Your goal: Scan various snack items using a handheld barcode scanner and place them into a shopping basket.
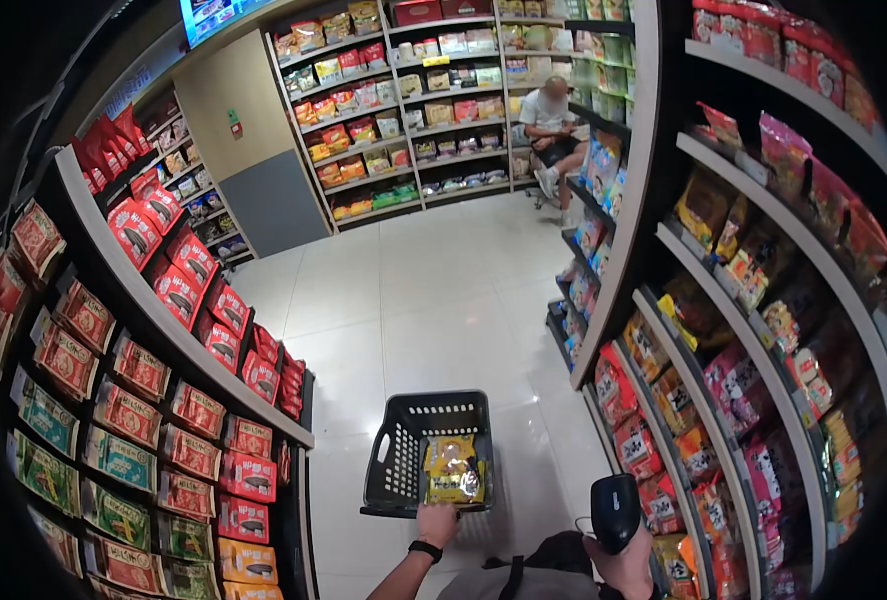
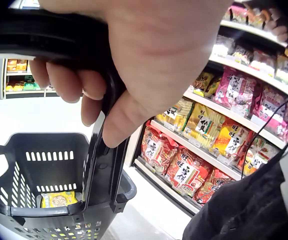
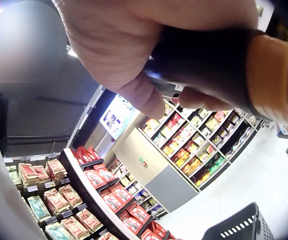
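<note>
My left hand (image 1: 437, 524) grips the black handle of a dark plastic basket (image 1: 399, 418); in the left wrist view the fingers of that hand (image 2: 149, 65) curl round the handle (image 2: 44, 35). Yellow packets (image 1: 453, 486) lie inside the basket, and one yellow packet (image 2: 59, 199) shows there in the left wrist view. My right hand (image 1: 625, 566) holds a black handheld device (image 1: 615, 512) upright at the lower right. Seen from the right wrist, fingers wrap the device's dark body (image 3: 204, 60), which has an orange-brown band.
Shelves of red and green packets (image 1: 128, 412) line the left side. More snack shelves (image 1: 753, 330) stand close on the right. Across the pale floor (image 1: 403, 270) is a stocked back wall (image 1: 403, 110). A person (image 1: 553, 130) sits at the back right beside a shelf end.
</note>
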A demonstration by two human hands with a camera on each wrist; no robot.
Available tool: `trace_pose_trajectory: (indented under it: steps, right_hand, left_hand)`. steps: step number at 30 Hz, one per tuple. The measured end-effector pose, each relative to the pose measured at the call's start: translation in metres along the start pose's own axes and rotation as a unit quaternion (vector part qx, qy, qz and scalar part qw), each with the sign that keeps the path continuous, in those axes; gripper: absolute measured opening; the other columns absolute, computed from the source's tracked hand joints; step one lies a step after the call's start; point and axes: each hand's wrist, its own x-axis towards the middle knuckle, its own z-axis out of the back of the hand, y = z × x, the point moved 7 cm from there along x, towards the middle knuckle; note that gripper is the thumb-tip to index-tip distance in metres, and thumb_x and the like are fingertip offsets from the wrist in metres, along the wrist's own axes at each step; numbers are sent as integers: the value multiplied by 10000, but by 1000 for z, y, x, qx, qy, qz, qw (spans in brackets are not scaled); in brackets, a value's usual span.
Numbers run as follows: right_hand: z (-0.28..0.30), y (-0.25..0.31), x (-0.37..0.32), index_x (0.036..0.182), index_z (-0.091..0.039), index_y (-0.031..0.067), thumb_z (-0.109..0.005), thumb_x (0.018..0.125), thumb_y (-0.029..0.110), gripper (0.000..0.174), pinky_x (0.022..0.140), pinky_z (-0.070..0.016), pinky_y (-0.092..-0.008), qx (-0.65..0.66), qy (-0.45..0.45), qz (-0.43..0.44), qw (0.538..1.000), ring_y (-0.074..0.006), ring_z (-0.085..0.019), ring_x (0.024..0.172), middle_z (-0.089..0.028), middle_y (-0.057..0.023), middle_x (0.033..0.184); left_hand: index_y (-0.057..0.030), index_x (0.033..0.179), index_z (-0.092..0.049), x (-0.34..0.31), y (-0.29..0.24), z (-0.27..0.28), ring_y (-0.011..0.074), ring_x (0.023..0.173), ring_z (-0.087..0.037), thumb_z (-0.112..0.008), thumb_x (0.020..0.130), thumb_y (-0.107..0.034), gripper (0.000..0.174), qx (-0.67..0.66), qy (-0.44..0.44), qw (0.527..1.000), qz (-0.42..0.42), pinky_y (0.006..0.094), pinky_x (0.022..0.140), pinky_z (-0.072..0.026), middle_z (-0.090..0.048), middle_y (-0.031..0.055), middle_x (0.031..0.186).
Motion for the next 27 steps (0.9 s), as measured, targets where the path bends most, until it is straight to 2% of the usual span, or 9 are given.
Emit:
trace_pose_trajectory:
  steps: [3,7,9,11,15,16,18,21,27]
  right_hand:
    - [3,4,-1,1149,-553,-21,-792,692,119,535,788,-500,-373,105,1,-85,991,-276,-632,905,-646,-178,1010]
    - [7,-13,-4,1176,-539,-38,-759,691,23,536,827,-481,-343,98,-17,-103,990,-227,-604,955,-630,-156,1063]
    - [8,-32,15,1164,-545,-47,-761,692,17,523,809,-485,-332,92,-48,-75,992,-218,-617,909,-651,-145,1015]
    - [10,-46,18,1139,-557,-47,-761,695,17,492,793,-489,-335,102,-67,-113,986,-210,-620,872,-659,-141,986]
    - [13,-79,39,1088,-589,-41,-758,729,91,419,747,-494,-349,74,-43,-139,987,-206,-618,812,-670,-133,933]
    - [1,-131,52,917,-597,14,-765,650,-7,317,579,-481,-321,141,-127,-158,969,-143,-593,616,-595,-37,703]
    - [1,-127,83,830,-568,13,-721,696,-28,207,508,-450,-289,135,-58,-134,980,-126,-568,536,-570,-28,646]
    - [-9,-118,132,753,-535,6,-657,752,-56,137,440,-426,-256,145,-32,-102,984,-114,-546,455,-543,-20,590]
    - [-25,-109,189,937,-578,-65,-542,787,-92,156,472,-451,-247,237,59,-175,954,-143,-629,578,-652,-90,748]
  left_hand:
    - [-130,729,-706,32,4,1,264,702,-695,-675,718,-250,125,-21,97,995,-7,406,641,-533,-703,76,758]
    - [-102,785,-713,26,13,-12,302,725,-699,-611,750,-309,232,-20,160,985,-62,437,678,-550,-702,126,763]
    - [-11,1014,-670,31,13,14,280,839,-691,-613,842,-235,288,-47,171,981,-77,396,708,-549,-700,170,933]
    - [-82,736,-696,-1,23,24,324,729,-680,-538,858,-347,332,-50,93,988,-112,460,614,-528,-689,160,770]
    - [-130,732,-704,-43,70,-20,278,709,-702,-535,809,-256,224,60,225,966,-109,435,588,-545,-697,137,735]
    - [-149,712,-698,-40,85,-34,271,689,-696,-538,806,-261,217,49,261,963,-53,449,621,-536,-696,121,723]
    - [-120,745,-693,-54,93,-14,280,678,-689,-565,810,-325,250,87,293,951,-47,425,567,-512,-697,103,744]
    - [-118,806,-704,-58,113,-10,277,719,-695,-561,802,-278,215,121,336,933,-42,437,678,-503,-703,104,771]
    - [-140,1021,-709,-69,91,-10,304,980,-663,-651,737,-572,521,8,517,853,72,508,843,-465,-702,131,989]
